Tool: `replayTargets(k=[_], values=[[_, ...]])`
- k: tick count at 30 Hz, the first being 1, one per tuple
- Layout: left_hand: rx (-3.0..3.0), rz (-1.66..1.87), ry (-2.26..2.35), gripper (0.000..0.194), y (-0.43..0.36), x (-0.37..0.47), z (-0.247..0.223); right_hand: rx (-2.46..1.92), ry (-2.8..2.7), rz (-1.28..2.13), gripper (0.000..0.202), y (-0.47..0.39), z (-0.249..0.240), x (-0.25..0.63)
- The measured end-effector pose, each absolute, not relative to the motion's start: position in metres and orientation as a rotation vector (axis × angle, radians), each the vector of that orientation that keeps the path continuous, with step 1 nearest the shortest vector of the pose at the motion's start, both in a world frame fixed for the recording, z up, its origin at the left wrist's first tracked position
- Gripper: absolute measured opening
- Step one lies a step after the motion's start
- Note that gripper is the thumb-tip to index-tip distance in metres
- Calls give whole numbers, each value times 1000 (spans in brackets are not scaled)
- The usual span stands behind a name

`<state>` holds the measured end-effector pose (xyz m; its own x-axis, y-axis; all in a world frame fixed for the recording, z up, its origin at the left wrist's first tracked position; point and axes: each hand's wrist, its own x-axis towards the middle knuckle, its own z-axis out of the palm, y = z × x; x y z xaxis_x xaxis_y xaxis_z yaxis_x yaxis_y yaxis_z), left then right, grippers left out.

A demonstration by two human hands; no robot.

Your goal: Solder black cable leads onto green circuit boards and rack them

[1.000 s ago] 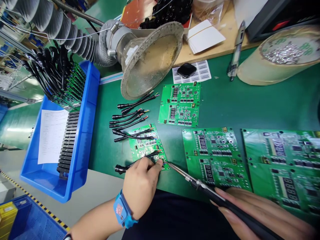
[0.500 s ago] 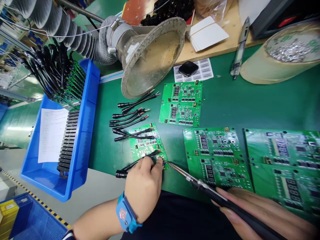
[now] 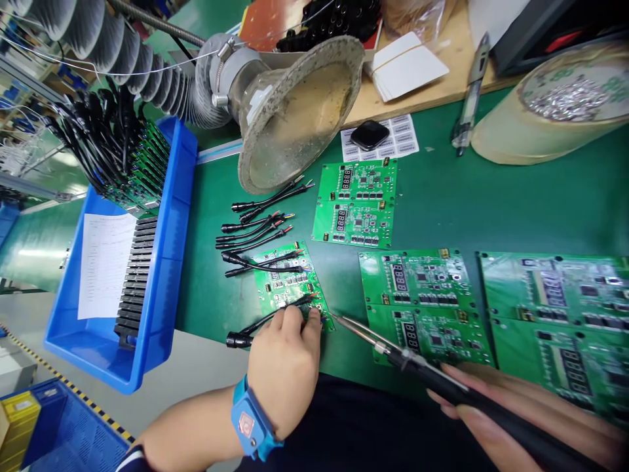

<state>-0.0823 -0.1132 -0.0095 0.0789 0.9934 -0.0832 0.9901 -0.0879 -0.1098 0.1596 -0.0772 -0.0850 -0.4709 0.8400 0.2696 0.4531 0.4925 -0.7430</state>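
My left hand (image 3: 285,367), with a blue wrist strap (image 3: 250,419), is closed with thumb and fingers pinched over the near end of a green circuit board (image 3: 287,288). A black cable (image 3: 239,339) runs under these fingers, its plug sticking out to the left; the pinched end is mostly hidden. Other short black cables (image 3: 265,263) lie across the same board. My right hand (image 3: 521,406) grips a soldering iron (image 3: 422,370) like a pen. The iron's tip points left, beside the board's right edge near my left fingertips; whether it touches anything I cannot tell.
Double circuit boards (image 3: 354,204) lie ahead and to the right. Loose black cables (image 3: 255,229) rest left of them. A blue bin (image 3: 167,262) with wired boards stands left. A fume hood (image 3: 299,111) hangs over the back; a pen (image 3: 470,98) and cardboard tube (image 3: 531,131) lie behind.
My right hand has shifted right and slightly down with the soldering iron, and its tip has moved slightly up and right. My left hand stays pinched at almost the same spot.
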Motion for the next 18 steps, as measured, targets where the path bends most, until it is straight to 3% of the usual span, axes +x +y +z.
replayTargets(k=[5,11,15,18], values=[[-2287,202,-2092,28,-115,-82,-10,-828,-2253,700,47,-68,-73,150],[-2286,248,-2013,37,-119,-78,-11,-837,-2189,709,57,-67,-70,142],[-2289,270,-1975,38,-118,-77,-11,-811,-2183,705,57,-70,-73,144],[-2286,271,-1957,38,-116,-77,-10,-909,-2175,734,39,-78,-81,153]])
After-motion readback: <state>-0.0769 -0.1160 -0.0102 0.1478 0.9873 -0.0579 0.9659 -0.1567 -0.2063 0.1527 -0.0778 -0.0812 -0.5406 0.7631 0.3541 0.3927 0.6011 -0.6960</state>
